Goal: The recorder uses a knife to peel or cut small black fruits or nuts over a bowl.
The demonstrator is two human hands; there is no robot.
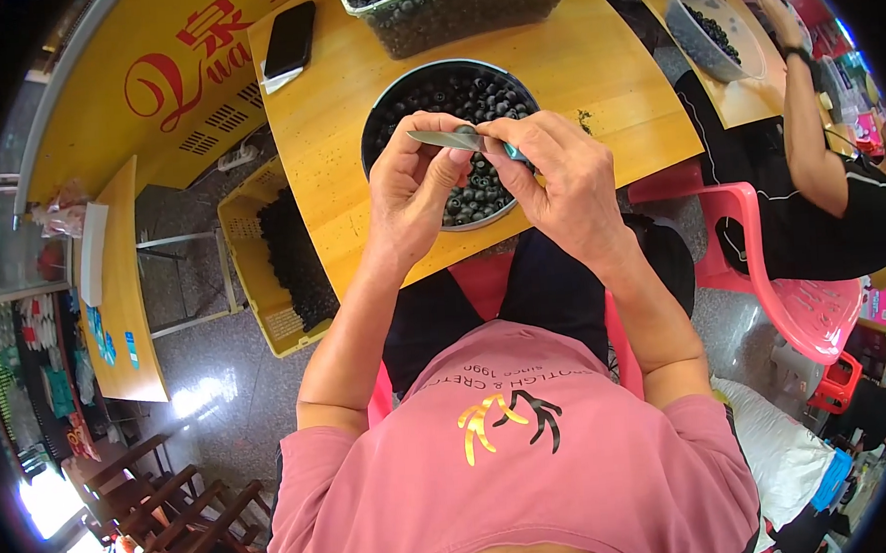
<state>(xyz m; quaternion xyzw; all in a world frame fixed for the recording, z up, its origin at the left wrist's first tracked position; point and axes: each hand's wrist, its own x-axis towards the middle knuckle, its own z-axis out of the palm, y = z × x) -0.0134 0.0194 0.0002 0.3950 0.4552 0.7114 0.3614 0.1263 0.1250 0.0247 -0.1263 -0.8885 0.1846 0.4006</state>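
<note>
My right hand (558, 175) grips a small knife (441, 138) by its teal handle, with the grey blade pointing left. My left hand (413, 183) is curled against the blade, thumb and fingertips pinched together just beneath it. Whatever sits between those fingertips is hidden. Both hands hover over a dark round bowl (374, 110) heaped with small dark round seeds (474, 95). The bowl stands on a yellow wooden table (325, 132) in front of me.
A clear tub (459, 10) of the same dark seeds stands behind the bowl, with a black phone (290, 39) to its left. A yellow crate (251, 246) of dark seeds sits on the floor at left. At right another person (817, 157) works beside a pink chair (805, 298).
</note>
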